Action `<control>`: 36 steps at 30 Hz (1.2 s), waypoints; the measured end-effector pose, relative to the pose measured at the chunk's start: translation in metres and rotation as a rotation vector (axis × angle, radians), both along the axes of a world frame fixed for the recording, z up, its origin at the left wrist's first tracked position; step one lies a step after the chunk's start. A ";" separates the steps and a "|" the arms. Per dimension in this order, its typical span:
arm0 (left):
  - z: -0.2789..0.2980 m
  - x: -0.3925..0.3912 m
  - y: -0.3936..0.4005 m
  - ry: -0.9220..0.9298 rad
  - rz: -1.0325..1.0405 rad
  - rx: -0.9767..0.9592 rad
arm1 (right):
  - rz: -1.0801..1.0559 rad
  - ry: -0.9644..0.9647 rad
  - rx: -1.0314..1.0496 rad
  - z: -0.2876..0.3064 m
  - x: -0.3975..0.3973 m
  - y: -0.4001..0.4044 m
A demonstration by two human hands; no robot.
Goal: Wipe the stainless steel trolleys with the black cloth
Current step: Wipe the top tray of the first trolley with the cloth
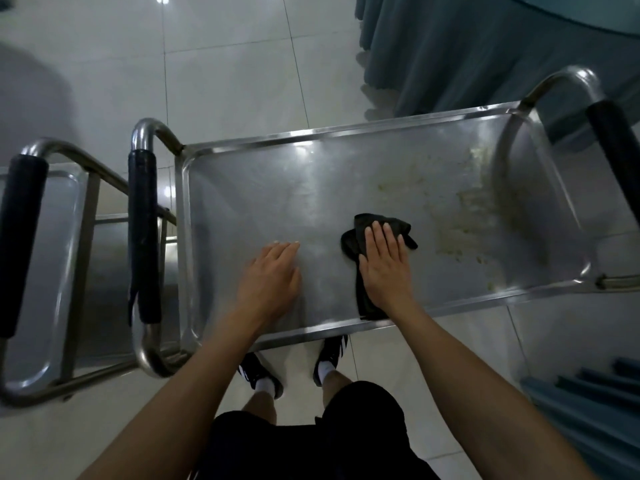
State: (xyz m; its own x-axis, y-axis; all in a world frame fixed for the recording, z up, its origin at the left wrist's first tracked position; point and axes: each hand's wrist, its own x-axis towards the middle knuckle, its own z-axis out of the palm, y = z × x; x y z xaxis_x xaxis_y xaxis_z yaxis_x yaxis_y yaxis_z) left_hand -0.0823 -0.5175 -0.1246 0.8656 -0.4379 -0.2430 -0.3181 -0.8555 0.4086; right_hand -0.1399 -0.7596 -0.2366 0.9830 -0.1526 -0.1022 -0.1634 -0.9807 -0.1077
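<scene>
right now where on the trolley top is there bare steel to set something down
On the trolley top, bare steel runs from the left rim to the left hand, and across the far side beyond both hands. The near middle is crowded: the right hand presses the black cloth. The right end is unoccupied but covered in yellowish residue.

The right hand [384, 268] hides much of the cloth [363, 237]. The left trolley [52, 271] and the right handle [616, 157] run off frame.

Cloth [377, 237] on trolley [346, 192], second trolley [52, 237] to its left
</scene>
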 end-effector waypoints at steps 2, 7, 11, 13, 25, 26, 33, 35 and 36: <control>-0.003 -0.007 -0.006 0.006 0.002 -0.001 | -0.009 -0.002 0.005 -0.001 -0.007 -0.011; -0.005 -0.024 -0.004 -0.003 0.003 0.020 | -0.025 0.003 -0.002 0.000 -0.018 -0.016; -0.002 -0.034 0.011 -0.021 0.018 0.024 | -0.028 0.012 -0.005 0.002 -0.025 -0.001; -0.001 -0.038 0.023 -0.033 0.023 0.021 | 0.002 0.020 -0.019 0.003 -0.029 0.011; 0.012 -0.068 0.126 -0.200 0.098 -0.030 | 0.253 0.062 0.007 0.007 -0.015 0.156; 0.014 -0.070 0.135 -0.218 0.101 -0.039 | 0.279 0.067 0.017 0.008 -0.013 0.171; 0.029 -0.084 0.176 -0.382 0.045 -0.062 | 0.424 0.111 0.113 0.011 -0.006 0.256; 0.032 -0.083 0.185 -0.401 0.075 -0.041 | 0.447 0.118 0.121 0.011 -0.007 0.275; 0.032 -0.081 0.189 -0.402 0.087 -0.029 | 0.455 0.119 0.116 0.011 -0.008 0.282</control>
State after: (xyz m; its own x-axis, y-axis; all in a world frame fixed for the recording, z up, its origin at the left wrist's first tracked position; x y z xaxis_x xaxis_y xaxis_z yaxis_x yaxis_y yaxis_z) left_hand -0.1637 -0.3289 -0.0927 0.9233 -0.3603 0.1331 -0.3839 -0.8764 0.2908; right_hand -0.1480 -0.4771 -0.2260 0.9278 0.3091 -0.2087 0.2615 -0.9381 -0.2270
